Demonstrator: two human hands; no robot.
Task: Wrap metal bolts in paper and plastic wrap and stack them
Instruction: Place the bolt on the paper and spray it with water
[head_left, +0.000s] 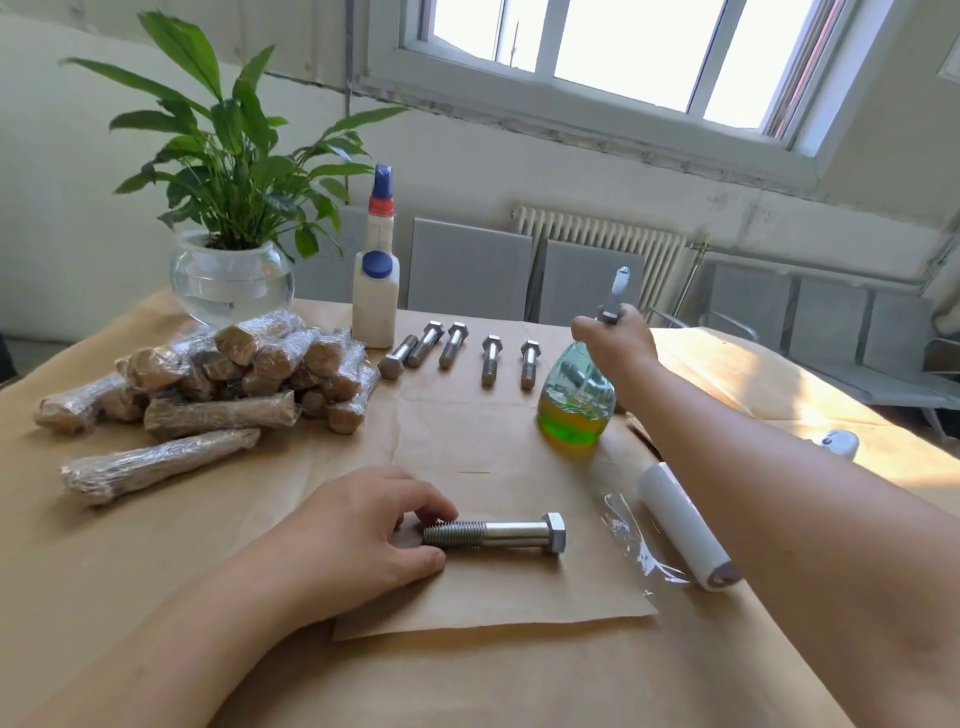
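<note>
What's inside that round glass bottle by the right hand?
The bottle holds yellow-green liquid in its lower part and a tube running down. The right hand grips its top, hiding the neck.

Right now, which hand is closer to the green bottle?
The right hand. It grips the top of the green bottle. The left hand is far nearer the camera, holding a bolt on the paper.

A bolt is lying on a paper sheet at the table's near edge, a wrap roll lying to its right. Five bolts are lying behind it in a row, wrapped bolts piling toward the left edge, a plant and a bottle standing at the far edge.
</note>
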